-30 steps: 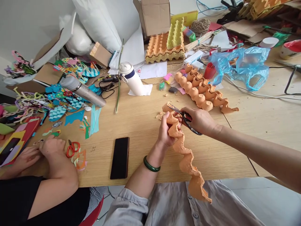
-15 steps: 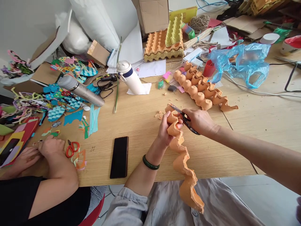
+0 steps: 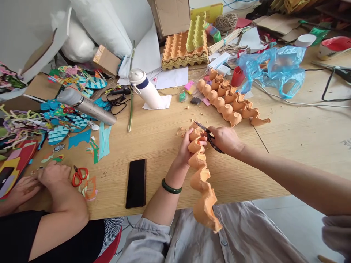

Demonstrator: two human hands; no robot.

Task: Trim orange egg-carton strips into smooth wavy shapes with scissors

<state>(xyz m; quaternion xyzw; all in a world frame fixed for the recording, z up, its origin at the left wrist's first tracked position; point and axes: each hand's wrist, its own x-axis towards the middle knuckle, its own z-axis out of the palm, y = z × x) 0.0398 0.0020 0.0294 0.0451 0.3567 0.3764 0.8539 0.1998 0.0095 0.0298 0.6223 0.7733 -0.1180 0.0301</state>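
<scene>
My left hand (image 3: 187, 148) is closed around the top of an orange egg-carton strip (image 3: 202, 186), which hangs over the table edge toward my lap. Black-handled scissors (image 3: 207, 135) sit in my right hand (image 3: 225, 140), their blades at the strip's top end just beside my left thumb. A green bangle (image 3: 170, 187) circles my left wrist. Small orange scraps (image 3: 181, 132) lie on the wooden table (image 3: 164, 138) by my hands.
A cut orange egg carton (image 3: 229, 103) lies behind my hands; a black phone (image 3: 136, 183) lies to the left. A white bottle (image 3: 146, 90), metal flask (image 3: 86, 106), stacked egg trays (image 3: 183, 51) and a blue bag (image 3: 274, 69) stand further back. Another person's hands (image 3: 52, 173) rest by red scissors (image 3: 78, 175).
The view has shifted, so everything sits a little left and higher. The hanging strip has swung left and closer to my body. My hands keep their grips.
</scene>
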